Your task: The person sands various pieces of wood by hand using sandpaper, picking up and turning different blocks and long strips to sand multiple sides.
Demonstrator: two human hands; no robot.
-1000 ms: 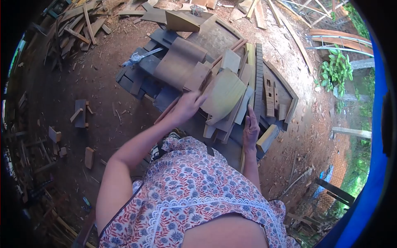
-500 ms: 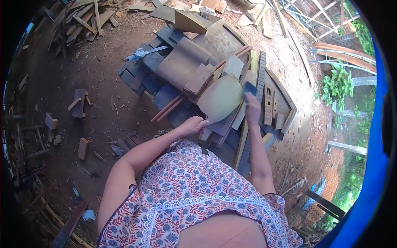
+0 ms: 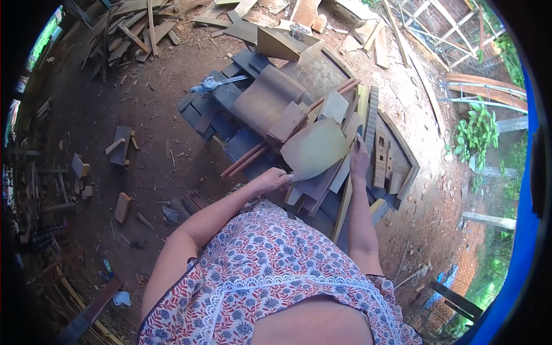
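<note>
My left hand (image 3: pixel 274 180) pinches the narrow lower end of a pale, thin wooden board (image 3: pixel 316 148) with a broad, rounded body. The board lies tilted over a stack of wood pieces in front of me. At the board's right edge, my right hand (image 3: pixel 360 160) is closed on a dark flat sheet (image 3: pixel 360 133) that looks like sandpaper, seen almost edge-on. Just beyond the board, a small light wood block (image 3: pixel 333 107) and a brown block (image 3: pixel 286 122) rest on the stack.
A curved brown wooden piece (image 3: pixel 267 95) and reddish rods (image 3: pixel 246 160) lie on the workbench pile. A strip with a cloth-wrapped end (image 3: pixel 207 85) sits at its left. Scrap wood (image 3: pixel 129 34) is heaped at the far left. A blue sheet (image 3: pixel 526 218) hangs at right.
My right hand has moved down and slightly right along the board's edge, turning the dark sheet from face-on to nearly edge-on. My left hand keeps its hold. The whole view has shifted slightly.
</note>
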